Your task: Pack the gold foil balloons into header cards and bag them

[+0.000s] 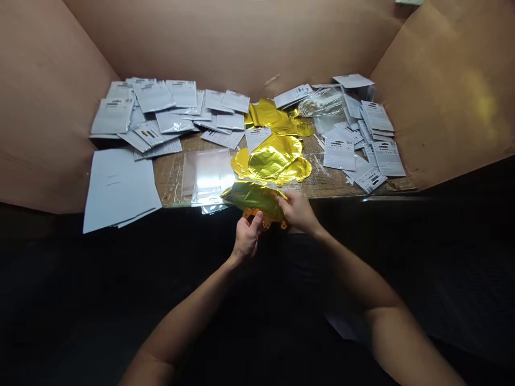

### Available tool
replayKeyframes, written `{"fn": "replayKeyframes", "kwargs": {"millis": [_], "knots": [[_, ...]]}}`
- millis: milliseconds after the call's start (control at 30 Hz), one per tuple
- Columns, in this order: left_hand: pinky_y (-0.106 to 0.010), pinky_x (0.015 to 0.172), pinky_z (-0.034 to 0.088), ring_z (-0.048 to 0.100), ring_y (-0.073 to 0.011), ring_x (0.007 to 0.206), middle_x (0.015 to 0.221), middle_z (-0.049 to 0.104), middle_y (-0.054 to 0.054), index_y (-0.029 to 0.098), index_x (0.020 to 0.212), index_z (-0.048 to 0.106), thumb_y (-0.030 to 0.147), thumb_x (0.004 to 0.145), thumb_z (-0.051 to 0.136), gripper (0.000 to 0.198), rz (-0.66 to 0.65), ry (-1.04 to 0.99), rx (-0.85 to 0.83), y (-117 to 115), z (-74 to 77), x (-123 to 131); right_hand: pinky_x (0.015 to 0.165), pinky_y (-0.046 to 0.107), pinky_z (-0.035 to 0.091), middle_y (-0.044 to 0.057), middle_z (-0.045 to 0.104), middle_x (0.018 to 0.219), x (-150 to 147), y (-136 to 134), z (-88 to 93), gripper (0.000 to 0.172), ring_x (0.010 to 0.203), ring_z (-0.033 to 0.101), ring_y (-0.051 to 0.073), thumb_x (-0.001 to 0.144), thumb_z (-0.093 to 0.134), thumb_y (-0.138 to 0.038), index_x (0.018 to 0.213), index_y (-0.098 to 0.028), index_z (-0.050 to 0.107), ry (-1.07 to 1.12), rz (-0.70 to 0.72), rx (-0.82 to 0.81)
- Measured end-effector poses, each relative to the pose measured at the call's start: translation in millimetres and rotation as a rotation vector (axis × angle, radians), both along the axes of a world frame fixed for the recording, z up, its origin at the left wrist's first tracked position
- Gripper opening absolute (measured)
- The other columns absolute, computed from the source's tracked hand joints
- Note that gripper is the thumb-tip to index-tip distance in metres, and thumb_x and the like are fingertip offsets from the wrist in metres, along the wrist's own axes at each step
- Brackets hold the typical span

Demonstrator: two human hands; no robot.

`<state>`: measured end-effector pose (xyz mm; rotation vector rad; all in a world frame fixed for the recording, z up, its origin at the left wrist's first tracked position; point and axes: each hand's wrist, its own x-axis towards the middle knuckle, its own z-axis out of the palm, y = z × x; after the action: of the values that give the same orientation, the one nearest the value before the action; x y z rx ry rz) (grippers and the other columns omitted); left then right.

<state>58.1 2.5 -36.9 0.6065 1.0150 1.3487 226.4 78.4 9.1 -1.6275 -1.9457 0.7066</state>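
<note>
A shiny gold foil balloon (253, 195), flat and uninflated, is held at the table's front edge. My left hand (246, 236) pinches its near edge, thumb on top. On its right side my right hand (298, 212) grips the same foil, fingers closed. Just beyond lie more flat gold foil balloons (277, 158), overlapping one another, with a white card (257, 139) partly on them. Farther back is another gold foil pile (271, 115). Left of the held foil, clear plastic sleeves (213, 174) lie stacked and reflect the light.
Many white printed packets (155, 96) are heaped at the back left, and more packets (340, 153) at the right. White paper sheets (120, 185) overhang the front left edge. Cardboard walls (241, 43) enclose the wooden table (171, 171) on three sides.
</note>
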Motion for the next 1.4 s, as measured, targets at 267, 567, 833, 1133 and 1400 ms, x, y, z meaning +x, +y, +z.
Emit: {"fn": "replayKeyframes", "kwargs": {"millis": [267, 567, 833, 1133, 1400], "knots": [[-0.038, 0.087, 0.064, 0.079, -0.0271, 0.091, 0.102, 0.083, -0.012, 0.012, 0.103, 0.083, 0.045, 0.077, 0.096, 0.044, -0.381, 0.07, 0.01, -8.1, 14.9, -28.4, 0.088, 0.038, 0.06, 0.012, 0.076, 0.122, 22.2, -66.7, -3.8, 0.068, 0.106, 0.072, 0.027, 0.075, 0.093, -0.055, 0.13, -0.022, 0.069, 0.608, 0.031, -0.343], [-0.031, 0.075, 0.058, 0.072, -0.0198, 0.08, 0.095, 0.078, -0.007, 0.019, 0.105, 0.082, 0.033, 0.085, 0.087, 0.025, -0.431, 0.152, 0.151, -1.7, 40.7, -55.0, 0.071, 0.025, 0.054, 0.002, 0.079, 0.097, 1.4, -54.8, -7.3, 0.038, 0.078, 0.069, 0.016, 0.082, 0.091, -0.042, 0.111, -0.023, 0.074, 1.126, 0.23, -0.579], [-0.035, 0.083, 0.062, 0.073, -0.026, 0.099, 0.114, 0.074, -0.011, 0.018, 0.098, 0.083, 0.041, 0.081, 0.083, 0.029, -0.486, 0.161, 0.244, 4.6, 55.2, -82.5, 0.067, 0.027, 0.047, 0.003, 0.071, 0.077, -0.7, -50.5, -7.3, 0.018, 0.074, 0.061, 0.015, 0.078, 0.061, -0.017, 0.069, -0.019, 0.076, 0.957, 0.245, -0.256], [-0.039, 0.084, 0.065, 0.078, -0.0265, 0.089, 0.105, 0.081, -0.012, 0.014, 0.11, 0.078, 0.044, 0.073, 0.097, 0.052, -0.406, 0.179, 0.008, -20.0, 19.4, -46.7, 0.062, 0.025, 0.046, -0.001, 0.064, 0.076, 2.3, -50.8, -8.7, 0.021, 0.066, 0.054, 0.013, 0.094, 0.067, -0.044, 0.094, -0.023, 0.07, 0.858, 0.169, -0.222], [-0.033, 0.072, 0.062, 0.073, -0.0209, 0.075, 0.091, 0.08, -0.008, 0.017, 0.105, 0.081, 0.043, 0.075, 0.095, 0.042, -0.268, 0.221, 0.072, -25.9, 30.3, -52.9, 0.075, 0.032, 0.058, 0.004, 0.074, 0.092, -1.7, -64.7, -5.2, 0.046, 0.083, 0.069, 0.021, 0.079, 0.089, -0.053, 0.109, -0.022, 0.073, 0.919, 0.254, -0.525]]}}
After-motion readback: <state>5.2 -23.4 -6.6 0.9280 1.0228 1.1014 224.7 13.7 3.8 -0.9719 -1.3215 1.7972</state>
